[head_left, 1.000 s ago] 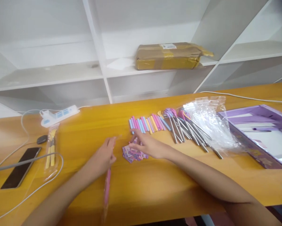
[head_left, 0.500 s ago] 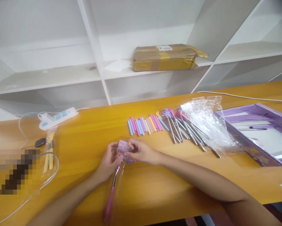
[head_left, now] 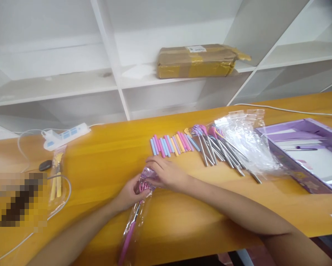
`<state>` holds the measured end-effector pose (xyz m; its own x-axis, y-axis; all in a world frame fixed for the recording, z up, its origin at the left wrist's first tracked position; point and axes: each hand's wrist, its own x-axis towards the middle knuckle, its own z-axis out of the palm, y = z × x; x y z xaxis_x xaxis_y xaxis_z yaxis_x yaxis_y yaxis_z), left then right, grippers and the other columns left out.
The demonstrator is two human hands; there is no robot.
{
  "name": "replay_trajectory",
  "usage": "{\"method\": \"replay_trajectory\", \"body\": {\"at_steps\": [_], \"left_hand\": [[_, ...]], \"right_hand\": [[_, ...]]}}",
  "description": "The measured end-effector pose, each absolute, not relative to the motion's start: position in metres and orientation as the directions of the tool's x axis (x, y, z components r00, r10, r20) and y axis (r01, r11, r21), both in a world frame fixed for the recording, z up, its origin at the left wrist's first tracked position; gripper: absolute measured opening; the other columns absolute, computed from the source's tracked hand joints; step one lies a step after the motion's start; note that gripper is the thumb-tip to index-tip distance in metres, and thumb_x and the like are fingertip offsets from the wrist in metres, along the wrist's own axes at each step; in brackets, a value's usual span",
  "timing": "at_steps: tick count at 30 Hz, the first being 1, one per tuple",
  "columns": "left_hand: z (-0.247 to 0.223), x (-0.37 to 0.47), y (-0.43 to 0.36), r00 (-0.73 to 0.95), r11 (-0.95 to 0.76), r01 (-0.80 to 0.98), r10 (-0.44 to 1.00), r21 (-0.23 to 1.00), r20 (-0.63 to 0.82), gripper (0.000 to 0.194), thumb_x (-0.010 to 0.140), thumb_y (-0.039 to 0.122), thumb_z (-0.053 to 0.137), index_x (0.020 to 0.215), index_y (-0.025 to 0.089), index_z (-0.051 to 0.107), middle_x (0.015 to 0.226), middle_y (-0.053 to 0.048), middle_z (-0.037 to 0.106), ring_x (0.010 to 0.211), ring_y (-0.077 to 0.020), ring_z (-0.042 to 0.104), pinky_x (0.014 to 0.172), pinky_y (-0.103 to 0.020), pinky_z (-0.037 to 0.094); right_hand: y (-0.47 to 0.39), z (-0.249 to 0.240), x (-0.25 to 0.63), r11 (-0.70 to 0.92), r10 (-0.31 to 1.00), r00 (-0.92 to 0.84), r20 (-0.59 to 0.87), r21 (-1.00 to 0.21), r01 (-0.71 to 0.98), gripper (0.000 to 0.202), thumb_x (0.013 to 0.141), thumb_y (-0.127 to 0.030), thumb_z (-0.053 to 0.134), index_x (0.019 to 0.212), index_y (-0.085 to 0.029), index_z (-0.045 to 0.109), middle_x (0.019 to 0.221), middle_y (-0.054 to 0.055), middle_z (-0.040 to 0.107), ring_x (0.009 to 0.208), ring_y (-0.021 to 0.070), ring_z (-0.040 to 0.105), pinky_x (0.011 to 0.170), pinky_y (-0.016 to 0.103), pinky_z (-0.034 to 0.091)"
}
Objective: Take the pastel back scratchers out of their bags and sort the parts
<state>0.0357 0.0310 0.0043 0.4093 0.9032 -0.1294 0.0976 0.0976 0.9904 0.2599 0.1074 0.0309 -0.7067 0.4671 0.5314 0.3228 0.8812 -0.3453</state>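
Note:
A pink back scratcher (head_left: 127, 239) with a metal shaft lies inside a clear plastic bag (head_left: 142, 218), its handle pointing toward the table's front edge. My left hand (head_left: 129, 193) is closed around the bag near the pink claw head. At the top end, the fingers of my right hand (head_left: 168, 175) pinch the bag, where purple printing shows; they partly hide this end. Beyond my hands lies a row of pink, blue, yellow and purple handle tubes (head_left: 170, 145). Several metal back scratcher rods (head_left: 227, 154) with coloured claw heads are piled to their right.
Clear empty bags (head_left: 247, 142) lie beside a purple box (head_left: 301, 173) holding papers and a pen. To the left are a bagged yellow back scratcher (head_left: 56, 181), a power strip (head_left: 67, 136) and cables. A taped carton (head_left: 196, 62) sits on the white shelf.
My right hand has turned over the bag's top, and the purple printed part is now more covered. The pink claw head shows more clearly between my hands. The view has shifted slightly.

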Motion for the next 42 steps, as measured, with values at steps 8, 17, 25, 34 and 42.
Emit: {"method": "replay_trajectory", "body": {"at_steps": [8,17,25,34,42], "left_hand": [[0.010,0.035,0.027,0.487,0.078,0.152,0.862,0.985,-0.143,0.047,0.098,0.041,0.071,0.137,0.017,0.064,0.099,-0.004,0.063,0.083,-0.0174,0.055,0.078,-0.029,0.048],[0.009,0.036,0.029,0.488,0.077,0.079,0.867,0.994,-0.106,0.053,0.099,0.040,0.070,0.146,0.018,0.060,0.120,-0.011,0.069,0.102,-0.0232,0.064,0.095,-0.034,0.052],[0.011,0.025,0.035,0.464,0.033,0.128,0.882,0.991,-0.089,0.049,0.092,0.044,0.075,0.133,0.017,0.070,0.111,-0.011,0.072,0.102,-0.0267,0.067,0.094,-0.036,0.054],[0.012,0.027,0.042,0.477,0.212,0.010,0.858,0.977,-0.191,0.054,0.084,0.048,0.087,0.126,0.016,0.072,0.118,-0.011,0.075,0.104,-0.0256,0.070,0.092,-0.034,0.054],[0.012,0.024,0.041,0.771,0.372,-0.084,0.612,0.924,-0.176,0.051,0.086,0.054,0.086,0.116,0.016,0.071,0.095,-0.010,0.077,0.081,-0.0196,0.072,0.077,-0.029,0.054]], "right_hand": [[0.108,0.026,0.263,0.854,0.520,-0.711,0.472,-0.281,0.438,0.025,0.105,-0.011,0.047,0.126,-0.015,0.060,0.135,0.021,0.061,0.122,0.0291,0.063,0.093,0.043,0.060],[0.114,0.059,0.273,0.665,0.621,-0.721,0.307,-0.694,0.277,0.012,0.106,-0.028,0.059,0.101,-0.020,0.066,0.123,0.011,0.060,0.115,0.0204,0.064,0.103,0.038,0.054],[0.145,0.071,0.293,0.529,0.793,-0.550,0.264,-0.745,0.405,0.027,0.109,-0.031,0.053,0.092,-0.020,0.071,0.099,0.007,0.067,0.098,0.0206,0.064,0.093,0.038,0.052],[0.121,0.076,0.284,0.547,0.556,-0.829,0.063,-0.778,0.308,0.029,0.103,-0.044,0.066,0.121,-0.021,0.069,0.110,0.006,0.070,0.097,0.0187,0.066,0.087,0.033,0.054],[0.106,0.086,0.274,0.477,0.847,-0.396,0.354,-0.835,0.275,0.026,0.108,-0.035,0.052,0.100,-0.020,0.073,0.097,0.006,0.074,0.082,0.0159,0.066,0.075,0.031,0.053]]}}
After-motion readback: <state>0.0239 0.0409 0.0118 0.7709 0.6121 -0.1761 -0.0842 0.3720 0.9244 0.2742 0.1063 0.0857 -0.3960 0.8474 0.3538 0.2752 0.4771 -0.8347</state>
